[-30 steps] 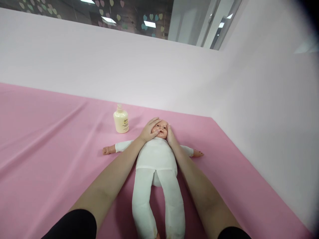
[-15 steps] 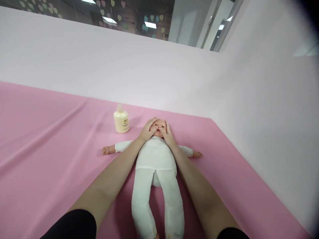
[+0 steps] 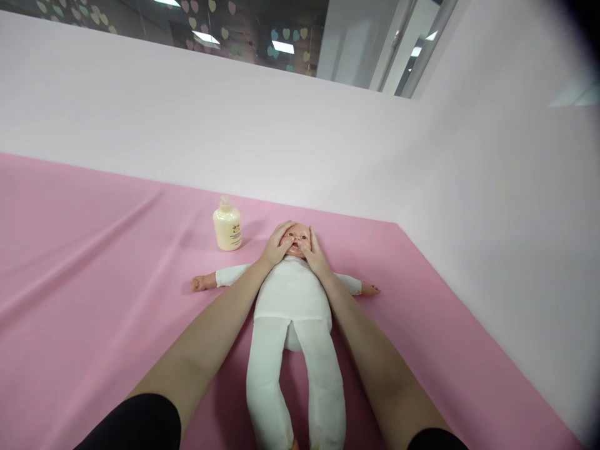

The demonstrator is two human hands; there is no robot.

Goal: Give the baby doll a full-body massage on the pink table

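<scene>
A baby doll (image 3: 293,290) with a white cloth body lies on its back, arms spread to both sides and legs toward me. Its head is cupped between my two hands. My left hand (image 3: 277,245) wraps the left side of the head, fingers along the temple and thumb on the cheek by the mouth. On the other side my right hand (image 3: 315,253) mirrors it, with its thumb against the other cheek. The doll's eyes and forehead show between the hands. Both forearms run along the sides of the doll's body, crossing over its upper arms.
A cream pump bottle (image 3: 227,229) stands left of the doll's head. Beneath everything is a pink padded surface (image 3: 117,262) with creases at left. White walls (image 3: 197,131) border it at the back and right, and a window (image 3: 262,37) with heart stickers is above.
My thumbs have slid a little outward and down from beside the doll's nose onto its cheeks. The fingers still hold the sides of the head, and the bottle has stayed in place.
</scene>
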